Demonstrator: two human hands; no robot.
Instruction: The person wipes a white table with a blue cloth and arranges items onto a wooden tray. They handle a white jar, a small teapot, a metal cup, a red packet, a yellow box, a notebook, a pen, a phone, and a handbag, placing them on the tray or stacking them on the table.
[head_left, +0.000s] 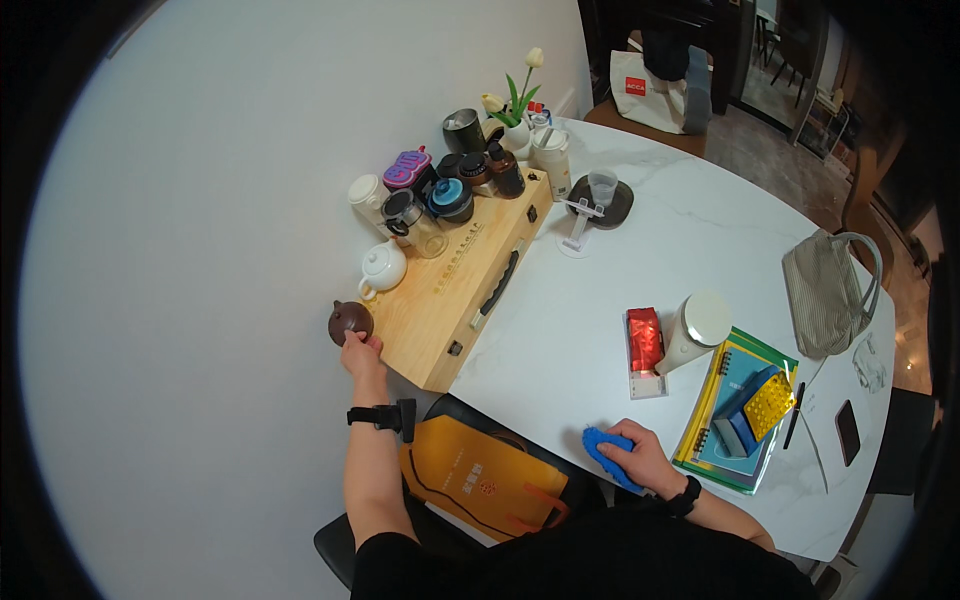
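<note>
My left hand (363, 354) is on the near side of a small dark brown teapot (350, 322), its fingers closed at the pot's edge. That pot stands at the left corner of a light wooden case (427, 315) with a black handle. Beside it, a white teapot (383, 265) and a glass jug (417, 225) rest on the case. At the table's near edge, my right hand (637, 456) grips a blue fuzzy cloth (606, 454), which touches the white marbled table (540, 375).
Bottles and cups crowd the case's far end by a flower vase (516, 135). A red packet (645, 341), a white tumbler (694, 330), notebooks (724, 405), a phone (847, 433) and a striped bag (825, 292) lie rightward. An orange paper bag (480, 476) sits below the table edge.
</note>
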